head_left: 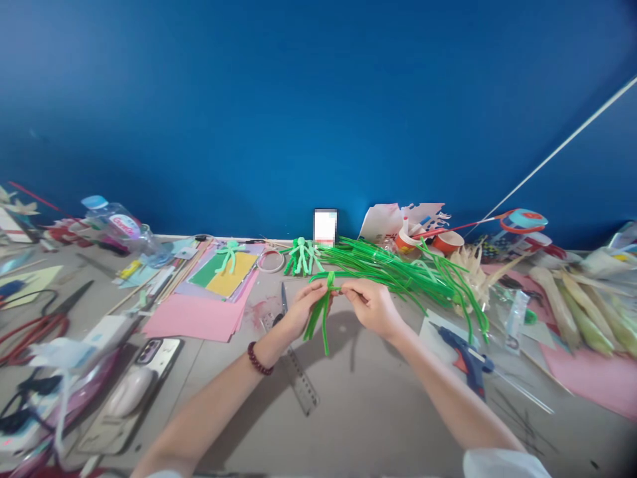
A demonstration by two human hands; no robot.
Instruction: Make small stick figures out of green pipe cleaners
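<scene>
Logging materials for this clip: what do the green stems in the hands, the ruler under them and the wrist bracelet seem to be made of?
Green stems: likely fuzzy pipe cleaners; thin, matte, bent sharply and bunched between both hands. Ruler: looks like clear plastic; the table shows through it. Bracelet: dark red round beads, slightly glossy; wood or stone, hard to tell.

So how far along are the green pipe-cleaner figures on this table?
Done: two light green pipe-cleaner figures stand by the wall and another lies on the yellow paper. In hand: the left hand and right hand hold a green pipe-cleaner bundle. Left: a pile of loose green pipe cleaners.
</scene>
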